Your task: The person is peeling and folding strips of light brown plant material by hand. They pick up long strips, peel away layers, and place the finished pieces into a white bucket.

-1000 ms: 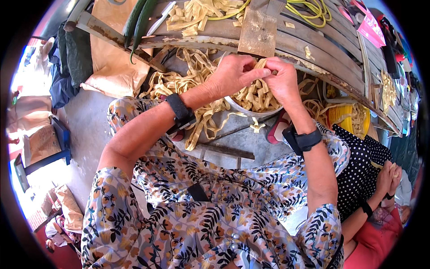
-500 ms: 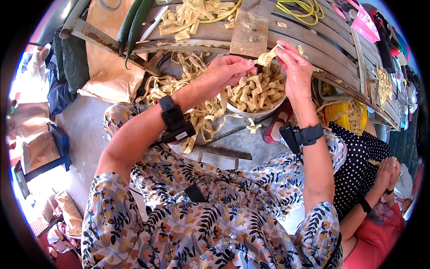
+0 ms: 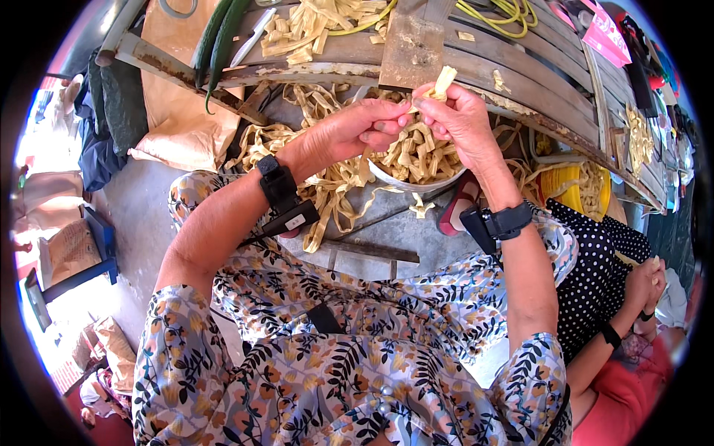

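Note:
A pale yellow knotted strip (image 3: 445, 82), which looks like tofu skin, sticks up from my right hand (image 3: 460, 119), pinched between thumb and fingers. My left hand (image 3: 372, 125) is closed just left of it, its fingertips pinching at the strip's lower end, which is mostly hidden. Both hands are above a white bowl (image 3: 416, 186) heaped with similar knotted pieces (image 3: 416, 154). To the bowl's left hangs a tangle of long loose strips (image 3: 342, 197).
A slatted wooden table (image 3: 513, 70) with a rusty edge curves beyond my hands. On it lie a wooden board (image 3: 411, 52), more strips (image 3: 316, 26), green cucumbers (image 3: 219, 48) and a yellow cord (image 3: 513, 15). A yellow basket (image 3: 561, 189) stands at right, near another person's hands (image 3: 645, 286).
My right hand has moved left and slightly down, close to my left hand. The strip, earlier stretched between them, now points upward from my right fingers.

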{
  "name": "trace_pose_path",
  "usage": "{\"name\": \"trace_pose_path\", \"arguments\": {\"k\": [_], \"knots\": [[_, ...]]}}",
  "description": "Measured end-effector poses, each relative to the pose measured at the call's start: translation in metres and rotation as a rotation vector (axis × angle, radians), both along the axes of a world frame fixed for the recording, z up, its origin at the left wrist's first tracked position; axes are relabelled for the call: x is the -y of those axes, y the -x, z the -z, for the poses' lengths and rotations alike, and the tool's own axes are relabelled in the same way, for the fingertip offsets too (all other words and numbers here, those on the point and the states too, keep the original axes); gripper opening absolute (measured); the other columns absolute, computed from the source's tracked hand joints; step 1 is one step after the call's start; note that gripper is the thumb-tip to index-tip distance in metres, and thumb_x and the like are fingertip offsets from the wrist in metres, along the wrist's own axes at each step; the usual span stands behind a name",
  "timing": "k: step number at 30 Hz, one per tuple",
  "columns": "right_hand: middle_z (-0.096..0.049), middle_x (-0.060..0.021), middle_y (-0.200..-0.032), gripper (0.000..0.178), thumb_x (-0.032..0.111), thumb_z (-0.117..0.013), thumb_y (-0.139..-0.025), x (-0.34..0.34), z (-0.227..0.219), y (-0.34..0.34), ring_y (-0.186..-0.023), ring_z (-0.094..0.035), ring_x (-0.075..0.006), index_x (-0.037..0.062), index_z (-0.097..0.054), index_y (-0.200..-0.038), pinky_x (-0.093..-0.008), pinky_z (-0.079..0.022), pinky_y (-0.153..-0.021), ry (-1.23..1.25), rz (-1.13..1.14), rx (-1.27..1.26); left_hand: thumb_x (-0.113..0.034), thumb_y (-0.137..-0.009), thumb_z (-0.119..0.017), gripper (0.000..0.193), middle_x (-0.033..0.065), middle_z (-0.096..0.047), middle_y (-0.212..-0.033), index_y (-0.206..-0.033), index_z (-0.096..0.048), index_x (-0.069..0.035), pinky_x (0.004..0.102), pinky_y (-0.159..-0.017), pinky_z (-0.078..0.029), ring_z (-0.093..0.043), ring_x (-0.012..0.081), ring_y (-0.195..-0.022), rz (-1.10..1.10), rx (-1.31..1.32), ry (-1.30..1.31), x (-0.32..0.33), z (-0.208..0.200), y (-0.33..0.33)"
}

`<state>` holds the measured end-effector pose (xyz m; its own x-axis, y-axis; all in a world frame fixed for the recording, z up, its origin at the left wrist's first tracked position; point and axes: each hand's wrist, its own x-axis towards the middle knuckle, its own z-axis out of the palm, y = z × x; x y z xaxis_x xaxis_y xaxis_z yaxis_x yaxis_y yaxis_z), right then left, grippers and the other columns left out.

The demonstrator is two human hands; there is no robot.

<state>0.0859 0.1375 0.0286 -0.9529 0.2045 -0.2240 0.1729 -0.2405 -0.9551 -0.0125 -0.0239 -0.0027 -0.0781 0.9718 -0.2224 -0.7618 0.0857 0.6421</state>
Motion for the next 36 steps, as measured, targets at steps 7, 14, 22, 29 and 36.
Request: {"name": "trace_pose_path", "arguments": {"k": [7, 14, 22, 29, 36], "knots": [[-0.055, -0.0009, -0.060, 0.017, 0.016, -0.065, -0.078, -0.011, -0.001, -0.003, -0.046, -0.042, -0.0019, 0.0022, -0.057, -0.073, -0.0144, -0.031, -0.039, -0.020, 0.017, 0.052, -0.026, -0.091, -0.046, 0.024, -0.0089, -0.035, -0.056, -0.083, -0.054, -0.005, 0.0160, -0.042, -0.021, -0.027, 0.0017, -0.045, -0.026, -0.261, 0.100, 0.009, -0.010, 0.004], [-0.061, -0.0014, -0.070, 0.026, 0.028, -0.059, -0.083, -0.003, 0.006, 0.001, -0.056, -0.052, -0.0044, 0.0022, -0.064, -0.080, -0.0161, -0.041, -0.048, -0.320, 0.033, 0.097, -0.022, -0.088, -0.050, 0.022, -0.0030, -0.050, -0.064, -0.089, -0.059, -0.002, 0.0181, -0.051, -0.037, -0.045, 0.0044, -0.057, -0.091, -0.933, 0.098, 0.001, -0.014, 0.008], [-0.061, 0.0006, -0.073, 0.020, 0.020, -0.059, -0.083, -0.003, 0.006, 0.004, -0.061, -0.048, -0.0030, 0.0018, -0.067, -0.087, -0.0181, -0.039, -0.055, -0.303, 0.157, -0.105, -0.032, -0.088, -0.049, 0.029, -0.0057, -0.047, -0.065, -0.087, -0.060, -0.005, 0.0171, -0.054, -0.033, -0.041, 0.0031, -0.060, -0.075, -0.808, 0.124, -0.003, -0.032, -0.001], [-0.061, 0.0008, -0.074, 0.018, 0.017, -0.062, -0.080, 0.005, 0.000, 0.010, -0.062, -0.049, -0.0032, 0.0026, -0.066, -0.089, -0.0169, -0.039, -0.054, -0.145, 0.153, -0.084, -0.034, -0.084, -0.056, 0.030, -0.0088, -0.041, -0.064, -0.091, -0.063, -0.006, 0.0198, -0.053, -0.027, -0.032, 0.0026, -0.059, -0.184, -0.735, 0.182, -0.014, -0.015, 0.003], [-0.060, -0.0012, -0.072, 0.014, 0.013, -0.063, -0.079, 0.009, -0.004, 0.008, -0.058, -0.045, -0.0029, -0.0004, -0.065, -0.082, -0.0165, -0.037, -0.052, -0.013, 0.159, -0.071, -0.031, -0.083, -0.059, 0.027, -0.0080, -0.047, -0.065, -0.096, -0.064, -0.008, 0.0183, -0.055, -0.032, -0.038, 0.0016, -0.060, -0.181, -0.870, 0.178, -0.015, -0.019, 0.001]]}}
